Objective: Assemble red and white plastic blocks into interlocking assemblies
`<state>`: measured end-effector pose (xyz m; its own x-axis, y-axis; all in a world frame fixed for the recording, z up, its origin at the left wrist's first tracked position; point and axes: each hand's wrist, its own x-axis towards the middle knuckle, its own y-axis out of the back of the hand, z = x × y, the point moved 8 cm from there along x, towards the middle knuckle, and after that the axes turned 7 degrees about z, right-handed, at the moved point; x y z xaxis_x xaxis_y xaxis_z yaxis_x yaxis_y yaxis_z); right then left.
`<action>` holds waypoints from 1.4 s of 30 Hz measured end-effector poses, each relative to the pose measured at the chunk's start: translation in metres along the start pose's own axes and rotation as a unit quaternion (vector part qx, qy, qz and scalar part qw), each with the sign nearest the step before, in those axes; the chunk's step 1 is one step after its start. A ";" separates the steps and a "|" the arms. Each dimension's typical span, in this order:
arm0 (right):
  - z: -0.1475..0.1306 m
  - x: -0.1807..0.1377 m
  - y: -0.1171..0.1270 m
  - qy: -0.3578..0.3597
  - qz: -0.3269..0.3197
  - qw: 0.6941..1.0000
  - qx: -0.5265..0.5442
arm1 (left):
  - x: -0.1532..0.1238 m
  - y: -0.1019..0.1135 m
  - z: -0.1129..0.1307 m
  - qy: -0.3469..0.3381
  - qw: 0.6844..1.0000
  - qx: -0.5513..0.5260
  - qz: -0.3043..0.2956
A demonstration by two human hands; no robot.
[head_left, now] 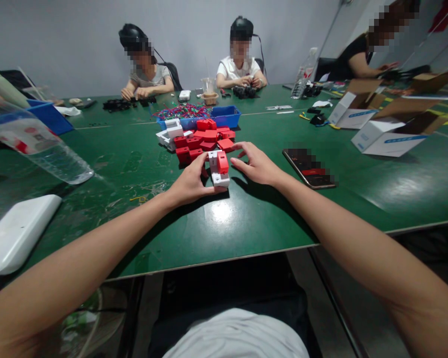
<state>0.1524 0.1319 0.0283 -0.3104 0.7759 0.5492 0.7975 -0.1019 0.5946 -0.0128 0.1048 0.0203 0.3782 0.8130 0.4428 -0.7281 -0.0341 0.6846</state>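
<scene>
My left hand [188, 183] grips a small white plastic housing [220, 181] between thumb and fingers, just above or on the green table. A red plastic part [222, 162] sits on the housing's face; whether it is fixed there I cannot tell. To the right, my right hand [259, 165] is held with thumb and fingers apart, close to the red part and seemingly not touching it. Directly behind the hands lies a heap of red plastic blocks [194, 141]. Several white housings [170, 130] lie at the heap's left side.
Behind the heap stands a blue tray [227, 117] with coloured wires. A phone [309, 169] lies right of my right arm, near open white boxes [392, 132]. At left are a plastic bottle [56, 154] and a white device [20, 231]. Other people sit across the table.
</scene>
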 end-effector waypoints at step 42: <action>0.000 0.004 0.006 0.054 -0.057 0.981 -0.178 | -0.001 -0.006 0.002 0.025 0.998 0.012 -0.062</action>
<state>0.1560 0.1346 0.0345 -0.4559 0.7258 0.5150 0.5299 -0.2436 0.8123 -0.0079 0.1031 0.0172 0.4351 0.8395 0.3254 -0.6638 0.0549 0.7459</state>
